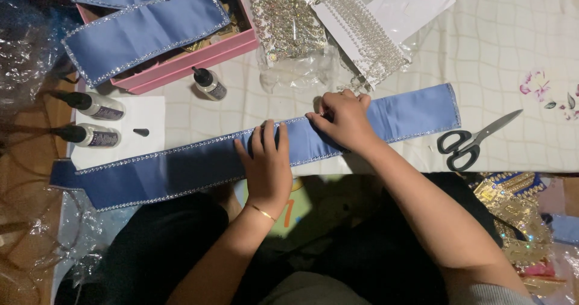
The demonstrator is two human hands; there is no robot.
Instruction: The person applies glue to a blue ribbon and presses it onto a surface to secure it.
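A long blue satin sash (181, 169) with rhinestone trim along both edges lies across the white quilted surface (500, 46). My left hand (265, 163) rests flat on its middle, fingers spread, pressing it down. My right hand (341, 118) sits just to the right, fingertips pinched at the sash's upper edge where the sparkling trim runs. Whether the fingers hold a loose stone or the trim itself is hidden.
Black-handled scissors (473, 141) lie to the right. Three glue bottles (96, 105), (90, 136), (209, 83) lie at the left, two of them on white paper. A pink box (199, 55) with more blue sashes stands behind, beside bagged rhinestone trim (283, 15) and a trim card (368, 37). Gold trims (512, 214) lie lower right.
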